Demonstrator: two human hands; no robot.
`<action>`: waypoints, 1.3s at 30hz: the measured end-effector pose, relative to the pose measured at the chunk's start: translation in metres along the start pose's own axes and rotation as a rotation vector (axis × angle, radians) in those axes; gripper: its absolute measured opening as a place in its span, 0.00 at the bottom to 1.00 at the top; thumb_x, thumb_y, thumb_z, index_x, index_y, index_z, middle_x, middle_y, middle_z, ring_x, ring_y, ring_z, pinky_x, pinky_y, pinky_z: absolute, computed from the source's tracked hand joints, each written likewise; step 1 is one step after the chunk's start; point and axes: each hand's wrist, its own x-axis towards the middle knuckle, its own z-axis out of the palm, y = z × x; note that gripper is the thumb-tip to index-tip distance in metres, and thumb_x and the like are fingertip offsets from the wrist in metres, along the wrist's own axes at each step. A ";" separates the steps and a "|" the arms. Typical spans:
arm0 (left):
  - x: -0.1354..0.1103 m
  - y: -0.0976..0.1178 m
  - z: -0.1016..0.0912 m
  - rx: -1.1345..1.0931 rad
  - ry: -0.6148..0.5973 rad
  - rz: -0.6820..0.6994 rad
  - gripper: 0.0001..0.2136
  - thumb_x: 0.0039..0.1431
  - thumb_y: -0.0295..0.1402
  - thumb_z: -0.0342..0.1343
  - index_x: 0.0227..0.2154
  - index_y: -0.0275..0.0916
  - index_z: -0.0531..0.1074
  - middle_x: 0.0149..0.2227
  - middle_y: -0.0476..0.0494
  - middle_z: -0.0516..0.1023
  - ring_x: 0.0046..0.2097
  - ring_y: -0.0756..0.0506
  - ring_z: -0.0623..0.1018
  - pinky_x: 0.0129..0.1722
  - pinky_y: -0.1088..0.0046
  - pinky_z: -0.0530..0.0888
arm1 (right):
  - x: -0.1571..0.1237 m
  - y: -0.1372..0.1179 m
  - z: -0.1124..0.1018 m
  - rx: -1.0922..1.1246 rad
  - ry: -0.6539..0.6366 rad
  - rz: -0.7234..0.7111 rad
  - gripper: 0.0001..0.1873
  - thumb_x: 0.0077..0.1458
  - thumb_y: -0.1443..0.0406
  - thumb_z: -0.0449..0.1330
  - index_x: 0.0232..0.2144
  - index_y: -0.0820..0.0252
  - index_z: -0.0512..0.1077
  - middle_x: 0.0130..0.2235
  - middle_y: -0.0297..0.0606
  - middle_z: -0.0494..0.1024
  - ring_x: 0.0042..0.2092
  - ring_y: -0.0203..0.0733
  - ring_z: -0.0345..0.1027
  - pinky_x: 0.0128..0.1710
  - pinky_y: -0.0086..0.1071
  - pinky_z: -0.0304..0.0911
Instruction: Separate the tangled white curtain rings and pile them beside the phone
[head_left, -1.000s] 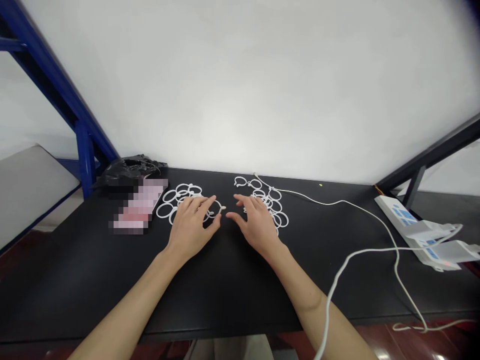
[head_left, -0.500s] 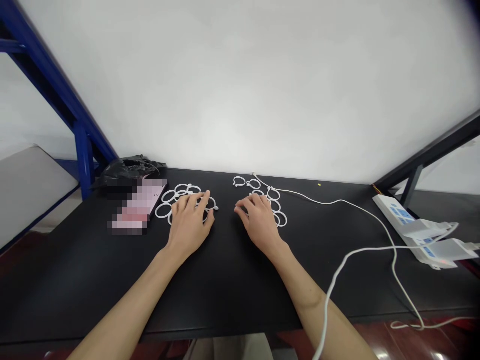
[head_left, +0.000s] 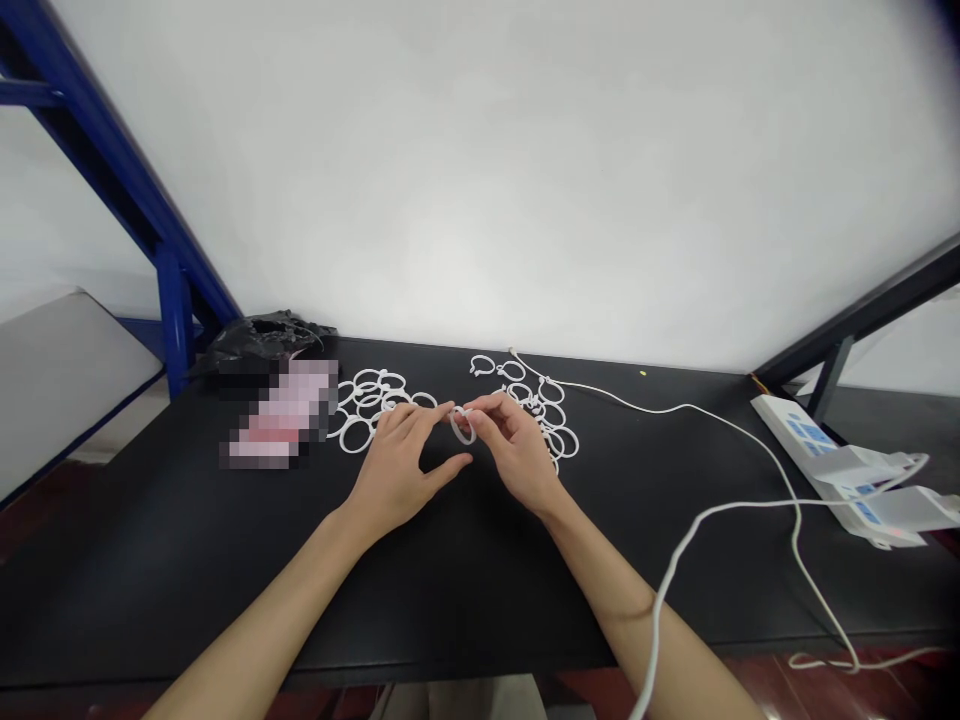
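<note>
A white plastic curtain ring [head_left: 465, 442] is pinched between the thumb and fingers of my right hand [head_left: 517, 450], above the middle of the black table. My left hand [head_left: 397, 460] reaches toward it, index fingertip at the ring's left edge, its thumb spread apart below. Whether that fingertip touches the ring I cannot tell. A loose cluster of similar rings [head_left: 356, 450] lies behind and left of my left hand. Several more rings [head_left: 553, 403] lie beyond and beside my right hand, partly hidden by it.
A white cable [head_left: 660, 409] runs across the table [head_left: 450, 580] and over my right forearm. A power strip [head_left: 787, 425] with plugged-in chargers lies at the right. At the left are a blurred pink item [head_left: 289, 400] and a black plastic bag [head_left: 259, 340]. A wall [head_left: 480, 200] stands behind.
Both hands have moved toward each other, from the two ring clusters to the middle. A ring now shows in my right hand. My left thumb has spread away from its fingers.
</note>
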 end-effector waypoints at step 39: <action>0.033 -0.054 -0.002 0.427 0.064 -0.279 0.17 0.59 0.41 0.50 0.46 0.41 0.76 0.55 0.33 0.71 0.56 0.27 0.65 0.50 0.45 0.66 | 0.006 0.028 -0.027 -1.399 0.104 -0.061 0.10 0.59 0.61 0.61 0.42 0.58 0.74 0.43 0.46 0.75 0.46 0.54 0.64 0.45 0.45 0.61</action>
